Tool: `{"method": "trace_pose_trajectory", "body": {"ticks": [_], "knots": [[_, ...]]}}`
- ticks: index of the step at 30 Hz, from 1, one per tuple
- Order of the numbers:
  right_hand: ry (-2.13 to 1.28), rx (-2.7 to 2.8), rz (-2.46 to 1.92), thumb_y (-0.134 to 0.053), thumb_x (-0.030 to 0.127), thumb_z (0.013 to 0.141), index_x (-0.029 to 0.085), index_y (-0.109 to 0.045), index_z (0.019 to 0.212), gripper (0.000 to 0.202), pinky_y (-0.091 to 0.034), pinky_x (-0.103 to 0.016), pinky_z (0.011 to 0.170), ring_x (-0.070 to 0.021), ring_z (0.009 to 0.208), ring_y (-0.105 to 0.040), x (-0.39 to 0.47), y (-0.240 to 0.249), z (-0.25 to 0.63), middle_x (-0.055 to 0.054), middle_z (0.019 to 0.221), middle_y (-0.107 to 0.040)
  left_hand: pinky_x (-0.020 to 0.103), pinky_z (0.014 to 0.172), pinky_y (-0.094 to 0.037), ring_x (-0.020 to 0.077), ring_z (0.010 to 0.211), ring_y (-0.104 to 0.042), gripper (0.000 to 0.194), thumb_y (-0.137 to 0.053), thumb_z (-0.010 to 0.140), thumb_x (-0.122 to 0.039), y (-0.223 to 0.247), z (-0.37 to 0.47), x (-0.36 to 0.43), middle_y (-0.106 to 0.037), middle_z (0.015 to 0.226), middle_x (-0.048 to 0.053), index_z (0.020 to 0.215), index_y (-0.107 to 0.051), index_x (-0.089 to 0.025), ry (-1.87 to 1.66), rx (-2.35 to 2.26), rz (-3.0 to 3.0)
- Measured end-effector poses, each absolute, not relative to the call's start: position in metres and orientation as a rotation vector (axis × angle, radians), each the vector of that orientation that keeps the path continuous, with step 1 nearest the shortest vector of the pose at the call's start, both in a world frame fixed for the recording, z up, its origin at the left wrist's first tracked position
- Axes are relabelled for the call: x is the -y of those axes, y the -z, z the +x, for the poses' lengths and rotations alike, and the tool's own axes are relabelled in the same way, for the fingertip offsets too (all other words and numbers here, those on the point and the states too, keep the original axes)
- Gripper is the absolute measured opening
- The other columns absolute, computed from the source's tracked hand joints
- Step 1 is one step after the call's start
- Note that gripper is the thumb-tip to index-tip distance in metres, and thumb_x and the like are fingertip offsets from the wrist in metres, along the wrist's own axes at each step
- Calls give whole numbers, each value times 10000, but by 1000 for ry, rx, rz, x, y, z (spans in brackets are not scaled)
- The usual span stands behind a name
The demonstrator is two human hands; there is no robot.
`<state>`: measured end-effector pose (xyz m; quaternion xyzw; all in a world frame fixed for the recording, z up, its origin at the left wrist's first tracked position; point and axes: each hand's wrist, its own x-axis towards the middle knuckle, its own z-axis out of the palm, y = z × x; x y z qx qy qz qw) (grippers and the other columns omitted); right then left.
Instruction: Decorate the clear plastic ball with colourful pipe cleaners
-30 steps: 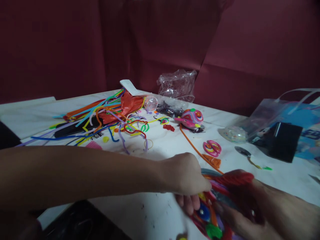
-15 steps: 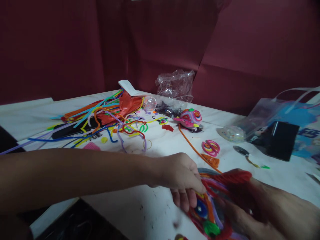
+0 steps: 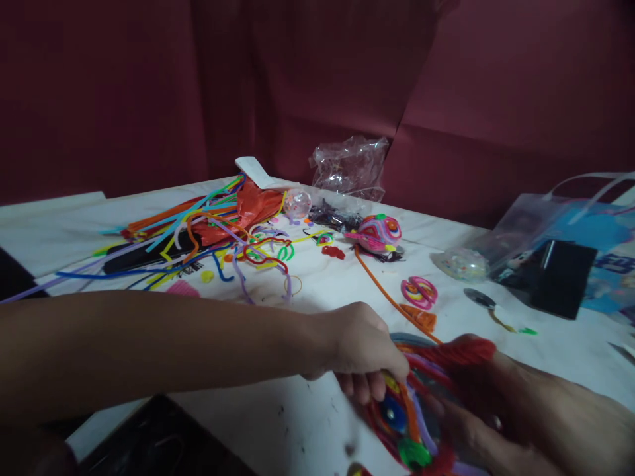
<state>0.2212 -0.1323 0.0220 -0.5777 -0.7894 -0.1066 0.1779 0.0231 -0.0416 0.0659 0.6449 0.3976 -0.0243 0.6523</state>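
A rounded craft piece covered in coloured pipe cleaners (image 3: 419,413) is at the lower right, with a blue disc (image 3: 393,413) and a green patch (image 3: 415,453) on its face. My right hand (image 3: 501,410) grips its right side, the thumb across its front. From the left my left hand (image 3: 364,347) reaches over, thumb and forefinger pinched on its upper edge by an orange strip. The other left fingers curl underneath. A fuzzy red part (image 3: 471,350) sticks out beside my right hand. Part of the piece is hidden by my hands and the frame's bottom edge.
Loose pipe cleaners (image 3: 183,221) and a red bag (image 3: 255,208) lie at the back left. A finished-looking pink ball (image 3: 380,233) sits in the middle. Pink coil (image 3: 419,292), orange patch (image 3: 417,317), tape roll (image 3: 479,297), black box (image 3: 563,277) and clear plastic bag (image 3: 350,165) stand around.
My left hand has shifted slightly, its fingers curling tighter at the craft piece's edge. The craft piece has tilted a little; my right hand keeps its hold.
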Motion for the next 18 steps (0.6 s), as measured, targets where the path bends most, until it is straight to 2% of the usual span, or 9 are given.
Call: {"method": "trace_pose_trajectory", "body": {"ticks": [4, 9, 13, 18], "knots": [[257, 2226, -1589, -435, 562, 887, 298, -554, 763, 315, -318, -244, 245, -179, 330, -515, 129, -24, 221, 59, 506, -557, 170, 358, -335, 60, 329, -431, 157, -542, 662, -159, -66, 21, 38, -490, 391, -60, 528, -460, -153, 58, -880, 1419], [265, 2186, -1693, -425, 564, 874, 292, -566, 780, 321, -336, -247, 282, -199, 373, -540, 129, -20, 218, 32, 542, -576, 164, 334, -333, 56, 310, -429, 255, -619, 685, -297, -63, 20, 36, -496, 391, -62, 547, -463, -149, 39, -862, 1429], [394, 1969, -1967, -442, 589, 795, 261, -566, 753, 353, -311, -259, 306, -239, 369, -515, 130, -14, 214, -16, 468, -513, 150, 335, -335, 39, 302, -419, 247, -590, 739, -208, -61, 20, 37, -486, 388, -71, 540, -458, -142, 48, -847, 1470], [438, 1940, -1981, -441, 578, 775, 264, -560, 764, 336, -293, -257, 305, -237, 348, -487, 126, -12, 214, -9, 438, -471, 147, 347, -333, 33, 322, -422, 244, -604, 749, -190, -63, 18, 40, -489, 412, -76, 567, -449, -141, 22, -857, 1467]]}}
